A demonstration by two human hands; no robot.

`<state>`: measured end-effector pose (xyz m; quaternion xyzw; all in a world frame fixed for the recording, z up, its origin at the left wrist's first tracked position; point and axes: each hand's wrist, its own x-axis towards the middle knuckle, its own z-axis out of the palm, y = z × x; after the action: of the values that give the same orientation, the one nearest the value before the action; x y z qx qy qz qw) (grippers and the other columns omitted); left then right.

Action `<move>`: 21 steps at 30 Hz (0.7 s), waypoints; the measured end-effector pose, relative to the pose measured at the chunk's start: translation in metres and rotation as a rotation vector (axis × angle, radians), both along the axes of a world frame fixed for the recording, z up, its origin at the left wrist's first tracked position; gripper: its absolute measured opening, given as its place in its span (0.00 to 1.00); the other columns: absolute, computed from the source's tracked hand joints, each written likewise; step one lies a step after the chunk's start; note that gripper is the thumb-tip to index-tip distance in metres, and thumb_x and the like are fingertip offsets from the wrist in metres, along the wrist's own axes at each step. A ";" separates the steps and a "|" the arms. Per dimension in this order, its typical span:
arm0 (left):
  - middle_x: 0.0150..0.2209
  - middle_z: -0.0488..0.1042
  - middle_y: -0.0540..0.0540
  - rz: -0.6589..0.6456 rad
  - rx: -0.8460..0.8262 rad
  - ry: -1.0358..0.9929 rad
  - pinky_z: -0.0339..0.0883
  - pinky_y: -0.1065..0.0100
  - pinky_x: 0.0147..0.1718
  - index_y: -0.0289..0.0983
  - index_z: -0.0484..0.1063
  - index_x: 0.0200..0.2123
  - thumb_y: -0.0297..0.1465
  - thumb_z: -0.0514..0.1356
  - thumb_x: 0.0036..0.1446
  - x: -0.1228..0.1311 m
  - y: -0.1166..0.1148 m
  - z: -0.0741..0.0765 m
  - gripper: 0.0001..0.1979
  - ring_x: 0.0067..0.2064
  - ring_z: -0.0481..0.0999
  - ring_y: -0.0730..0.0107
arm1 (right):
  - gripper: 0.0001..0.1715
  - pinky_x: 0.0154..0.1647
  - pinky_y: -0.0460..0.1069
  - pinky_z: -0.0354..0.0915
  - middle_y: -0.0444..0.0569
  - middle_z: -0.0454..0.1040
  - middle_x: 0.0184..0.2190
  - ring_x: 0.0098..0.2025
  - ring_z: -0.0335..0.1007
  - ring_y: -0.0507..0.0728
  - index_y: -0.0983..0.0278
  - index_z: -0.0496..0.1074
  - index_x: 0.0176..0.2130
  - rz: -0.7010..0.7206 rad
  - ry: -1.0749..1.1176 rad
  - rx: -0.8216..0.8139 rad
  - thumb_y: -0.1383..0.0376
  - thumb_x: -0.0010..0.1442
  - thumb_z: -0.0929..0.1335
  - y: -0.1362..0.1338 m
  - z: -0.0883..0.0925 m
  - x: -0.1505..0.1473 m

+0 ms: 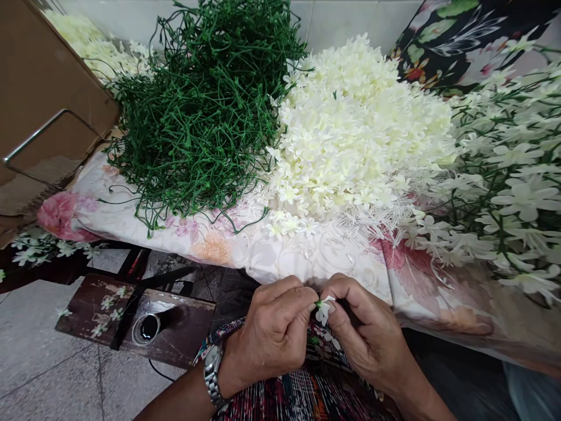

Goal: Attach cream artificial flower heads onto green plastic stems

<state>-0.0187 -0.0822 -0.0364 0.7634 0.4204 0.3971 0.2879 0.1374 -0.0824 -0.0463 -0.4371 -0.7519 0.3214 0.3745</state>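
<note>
My left hand, with a metal watch on its wrist, and my right hand meet at the bottom centre over my lap. Both are pinched on one small white artificial flower with a bit of green stem. Just beyond them a floral cloth carries a heap of green plastic stems on the left and a heap of loose white flowers in the middle. Finished white-flowered sprigs lie on the right.
A brown cardboard box with a metal wire handle stands at the far left. A dark wooden board with a small round tin and a few fallen flowers lies on the tiled floor. A dark floral fabric shows at the top right.
</note>
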 end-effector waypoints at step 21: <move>0.19 0.63 0.53 0.094 -0.287 -0.334 0.55 0.76 0.21 0.33 0.70 0.24 0.22 0.55 0.55 0.002 0.004 -0.002 0.09 0.21 0.60 0.78 | 0.05 0.27 0.41 0.65 0.42 0.68 0.26 0.27 0.67 0.48 0.62 0.64 0.39 -0.113 0.012 0.022 0.70 0.61 0.62 -0.002 0.001 -0.005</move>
<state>-0.0163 -0.0780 -0.0388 0.6180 0.4541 0.4670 0.4402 0.1320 -0.0848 -0.0458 -0.4728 -0.7273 0.2942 0.4011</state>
